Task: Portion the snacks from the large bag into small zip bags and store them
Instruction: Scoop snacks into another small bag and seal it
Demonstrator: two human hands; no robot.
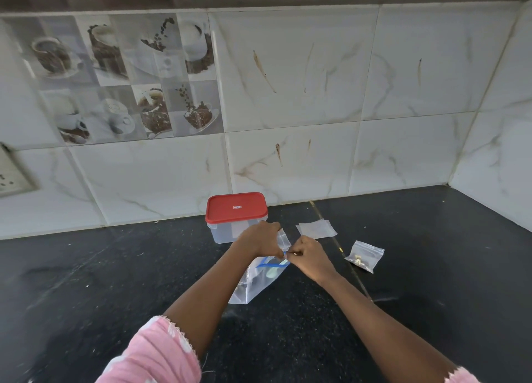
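From the head camera, a black speckled bench [115,282] runs along a wall of white marbled tiles [302,80], with a panel of coffee-cup picture tiles [123,77] at upper left.

Both bare hands meet near the middle of the bench. The left hand [259,240] has its grip closed on a small clear zip bag [283,238], thumb and fingers pinching the near edge while the rest of the bag sticks up beyond the knuckles. The right hand [305,257] is curled, its fingertips pinched together right at the left hand's thumb; whether this grip has hold of the small bag's edge or of the top of the bag below cannot be told.

Directly beneath the hands stands the large bag [253,285], clear plastic with a blue zip strip at its mouth, leaning a little toward the right. Something pale shows inside it, just below the strip.

Behind the left hand, touching the wall side of the bench, sits a clear plastic box with its red lid [236,207] on. To the right, a few flat empty zip bags [316,228] lie in a loose stack. Farther right and nearer, a filled zip bag [365,256] lies by itself with pale snack pieces gathered in one corner.

Pink sleeves [155,354] with a scalloped edge show at both forearms.
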